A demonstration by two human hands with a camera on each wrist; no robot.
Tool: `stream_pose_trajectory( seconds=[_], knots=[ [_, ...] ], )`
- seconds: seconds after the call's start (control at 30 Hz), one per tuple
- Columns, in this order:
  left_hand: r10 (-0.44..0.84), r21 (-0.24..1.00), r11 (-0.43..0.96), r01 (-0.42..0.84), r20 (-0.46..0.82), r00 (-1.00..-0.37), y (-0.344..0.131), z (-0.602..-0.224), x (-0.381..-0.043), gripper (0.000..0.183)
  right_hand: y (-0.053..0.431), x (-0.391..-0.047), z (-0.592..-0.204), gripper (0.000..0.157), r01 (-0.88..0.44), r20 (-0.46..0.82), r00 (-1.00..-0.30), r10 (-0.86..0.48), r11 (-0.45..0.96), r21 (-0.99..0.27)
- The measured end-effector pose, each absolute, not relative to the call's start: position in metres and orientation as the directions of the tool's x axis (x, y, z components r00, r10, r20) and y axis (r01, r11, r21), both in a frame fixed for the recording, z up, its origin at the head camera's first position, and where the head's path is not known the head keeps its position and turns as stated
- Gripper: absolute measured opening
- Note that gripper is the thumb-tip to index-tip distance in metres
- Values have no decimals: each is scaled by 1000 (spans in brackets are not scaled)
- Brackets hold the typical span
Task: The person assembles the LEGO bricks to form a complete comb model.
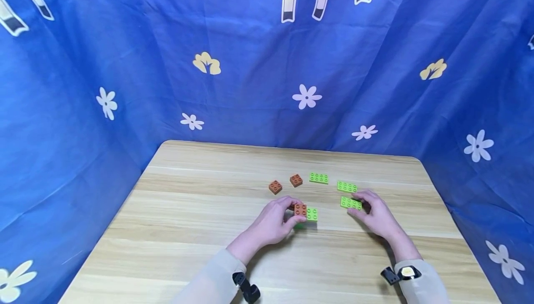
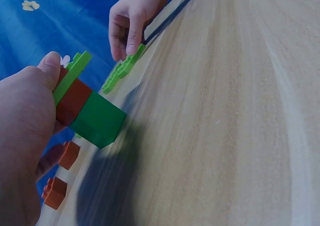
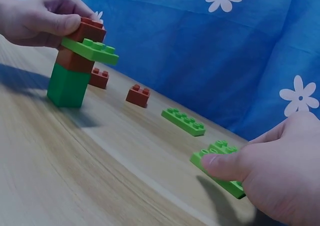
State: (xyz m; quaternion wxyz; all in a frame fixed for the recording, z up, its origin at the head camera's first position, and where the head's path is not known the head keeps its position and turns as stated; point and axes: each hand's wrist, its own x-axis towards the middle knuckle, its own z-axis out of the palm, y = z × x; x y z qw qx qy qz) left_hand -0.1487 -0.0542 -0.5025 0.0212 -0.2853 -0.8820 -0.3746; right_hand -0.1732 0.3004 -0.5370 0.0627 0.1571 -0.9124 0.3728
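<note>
My left hand (image 1: 273, 220) grips a stack of toy bricks near its top. From the bottom up, the stack has a dark green block (image 3: 67, 88), a brown brick (image 3: 74, 60), a light green plate (image 3: 92, 50) jutting to one side, and a brown brick (image 1: 300, 209) on top. My right hand (image 1: 375, 213) pinches the end of a light green 2x4 brick (image 1: 350, 203) lying on the table, thumb on its near side; the fingers' far contact is partly hidden. A second light green brick (image 1: 347, 186) lies just behind it.
Farther back on the wooden table (image 1: 167, 211) lie another light green brick (image 1: 319, 178) and two small brown bricks, one to the right (image 1: 296, 180) and one to the left (image 1: 275, 187). A blue patterned curtain (image 1: 258, 86) surrounds the table's back and sides.
</note>
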Motion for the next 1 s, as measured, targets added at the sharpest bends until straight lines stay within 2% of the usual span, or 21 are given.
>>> stream_pose_trajectory(
  seconds=[0.23,0.37,0.5,1.0],
  knots=[
    [487,659,538,525,265,-832,-54,-505,-150,37,302,-174,-544,52,-294,192,-956,-223,696,-655],
    [490,658,525,540,284,-824,-53,-506,-150,36,303,-174,-546,47,-283,180,-959,-218,700,-656],
    [491,657,511,555,307,-816,-54,-509,-151,37,302,-175,-546,41,-297,194,-955,-225,701,-649],
    [493,679,476,559,320,-809,-55,-511,-151,38,297,-173,-540,39,-328,221,-945,-242,694,-641]
  ],
)
